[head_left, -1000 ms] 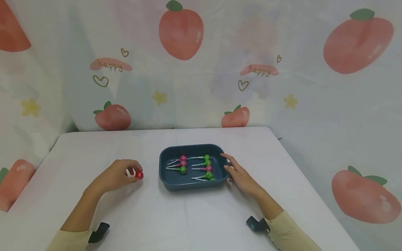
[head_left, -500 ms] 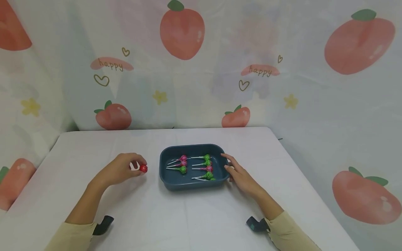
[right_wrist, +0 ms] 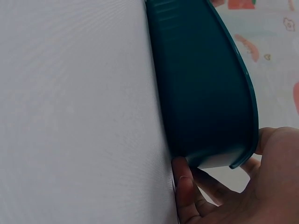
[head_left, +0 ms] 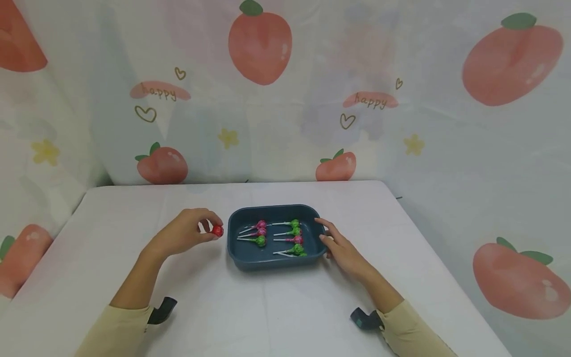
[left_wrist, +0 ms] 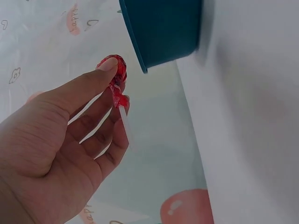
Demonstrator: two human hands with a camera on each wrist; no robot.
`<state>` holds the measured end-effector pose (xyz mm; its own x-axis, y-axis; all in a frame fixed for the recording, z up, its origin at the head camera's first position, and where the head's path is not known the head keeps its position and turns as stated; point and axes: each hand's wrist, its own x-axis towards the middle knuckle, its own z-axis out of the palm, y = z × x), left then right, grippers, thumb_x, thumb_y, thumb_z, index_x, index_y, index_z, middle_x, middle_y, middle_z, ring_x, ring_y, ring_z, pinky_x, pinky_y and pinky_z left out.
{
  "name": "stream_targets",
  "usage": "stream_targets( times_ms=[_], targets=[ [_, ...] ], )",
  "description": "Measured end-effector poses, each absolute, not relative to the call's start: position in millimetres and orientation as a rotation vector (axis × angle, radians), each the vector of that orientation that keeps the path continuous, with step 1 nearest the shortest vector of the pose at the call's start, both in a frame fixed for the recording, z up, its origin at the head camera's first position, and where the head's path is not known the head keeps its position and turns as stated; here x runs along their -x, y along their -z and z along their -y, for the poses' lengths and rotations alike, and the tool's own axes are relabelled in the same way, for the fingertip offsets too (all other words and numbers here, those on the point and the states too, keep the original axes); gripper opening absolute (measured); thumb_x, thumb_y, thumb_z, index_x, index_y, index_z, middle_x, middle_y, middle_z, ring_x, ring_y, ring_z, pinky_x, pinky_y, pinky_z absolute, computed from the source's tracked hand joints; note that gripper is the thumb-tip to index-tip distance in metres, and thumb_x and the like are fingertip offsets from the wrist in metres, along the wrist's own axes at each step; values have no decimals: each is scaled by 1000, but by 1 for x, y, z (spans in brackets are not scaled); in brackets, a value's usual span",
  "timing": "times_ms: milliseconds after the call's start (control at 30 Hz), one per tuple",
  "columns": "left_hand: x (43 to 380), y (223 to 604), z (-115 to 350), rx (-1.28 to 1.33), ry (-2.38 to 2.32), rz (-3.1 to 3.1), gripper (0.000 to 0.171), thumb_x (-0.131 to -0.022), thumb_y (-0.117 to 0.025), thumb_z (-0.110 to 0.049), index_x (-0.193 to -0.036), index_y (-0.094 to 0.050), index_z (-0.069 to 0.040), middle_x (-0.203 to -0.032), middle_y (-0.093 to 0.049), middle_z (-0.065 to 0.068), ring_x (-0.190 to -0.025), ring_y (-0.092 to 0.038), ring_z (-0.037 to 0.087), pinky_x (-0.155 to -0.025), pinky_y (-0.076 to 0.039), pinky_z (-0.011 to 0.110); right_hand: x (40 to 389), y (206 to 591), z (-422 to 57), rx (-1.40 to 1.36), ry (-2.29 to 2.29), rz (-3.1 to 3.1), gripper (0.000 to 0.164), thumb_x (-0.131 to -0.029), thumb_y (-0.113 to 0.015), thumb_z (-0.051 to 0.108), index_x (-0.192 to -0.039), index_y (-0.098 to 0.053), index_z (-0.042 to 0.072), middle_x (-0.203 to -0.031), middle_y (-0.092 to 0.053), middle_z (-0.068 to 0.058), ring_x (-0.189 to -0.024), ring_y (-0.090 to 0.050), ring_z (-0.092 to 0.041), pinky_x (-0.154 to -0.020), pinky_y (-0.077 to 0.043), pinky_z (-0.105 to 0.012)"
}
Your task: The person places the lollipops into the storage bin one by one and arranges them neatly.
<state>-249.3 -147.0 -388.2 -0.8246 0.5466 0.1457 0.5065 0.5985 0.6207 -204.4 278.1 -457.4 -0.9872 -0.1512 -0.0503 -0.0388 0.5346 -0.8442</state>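
Observation:
My left hand [head_left: 185, 232] pinches a red-wrapped lollipop [head_left: 217, 230] by its candy end, just left of the tray and apart from it. In the left wrist view the thumb presses the wrapped lollipop [left_wrist: 120, 70], and its white stick points down along the fingers. The dark blue-green tray [head_left: 276, 264] stands on the table with several green and pink lollipops [head_left: 260, 241] lying in two columns. At the tray's right end my right hand [head_left: 343, 253] holds the wall, thumb and a finger at the rim. In the right wrist view other fingers [right_wrist: 184, 186] touch low on the outside.
A white cloth covers the table [head_left: 267, 317], whose far edge meets a fruit-print curtain [head_left: 285, 124]. Dark curved pieces [head_left: 162, 311] stick out from both sleeves near the wrists.
My left hand has carried the red lollipop rightward and toward the far side, up close to the tray's left end. My right hand and the tray have stayed put.

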Motion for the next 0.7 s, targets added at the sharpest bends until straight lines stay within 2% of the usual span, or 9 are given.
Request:
stream_targets(
  times_ms=[267, 700],
  targets=[
    [252, 381, 121, -936, -1056, -2737, 28, -88, -84, -6, -114, -76, -12, -101, -69, -3, -97, -61, 22, -73, -55, 33, 204, 457, -277, 156, 1464, -2637, 48, -112, -44, 34, -159, -35, 37, -143, -49, -19, -86, -57, -26, -79, -47, -38],
    [258, 385, 85, -1002, -1047, -2687, 32, -88, -83, -6, -119, -75, -7, -103, -68, -2, -96, -61, 22, -82, -55, 33, 204, 457, -277, 154, 1463, -2637, 47, -112, -43, 35, -159, -35, 37, -144, -49, -19, -87, -56, -26, -78, -47, -38]
  ],
)
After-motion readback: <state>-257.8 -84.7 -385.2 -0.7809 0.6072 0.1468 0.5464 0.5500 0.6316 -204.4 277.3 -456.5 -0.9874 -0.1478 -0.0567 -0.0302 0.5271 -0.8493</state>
